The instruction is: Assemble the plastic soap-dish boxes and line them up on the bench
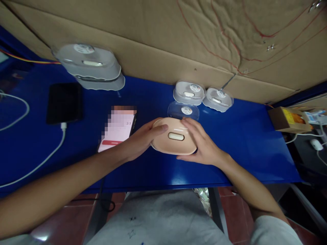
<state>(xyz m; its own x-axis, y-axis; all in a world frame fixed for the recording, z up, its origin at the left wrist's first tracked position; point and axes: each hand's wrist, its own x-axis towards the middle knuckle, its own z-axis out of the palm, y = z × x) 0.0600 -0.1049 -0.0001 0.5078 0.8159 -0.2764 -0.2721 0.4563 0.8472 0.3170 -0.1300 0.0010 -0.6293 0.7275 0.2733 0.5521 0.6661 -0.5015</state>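
Observation:
Between my two hands is a peach-coloured oval container (176,146) with a cream pill-shaped piece set in the middle of its top. My left hand (150,134) grips its left end, the thumb lying over the top edge. My right hand (203,143) wraps round the right end, fingers on the far edge and thumb below the near side. Just beyond it, partly hidden, lies a clear plastic lid (178,108) with a round sticker. Behind that stand two clear-lidded containers side by side, the left container (185,97) and the right container (217,102).
On the blue table (245,149), a lit phone (120,126) lies by my left forearm. A black device (64,102) with a white cable is farther left. Stacked clear containers (94,73) stand against the cardboard wall (148,59). A small cardboard box (283,119) sits at the right.

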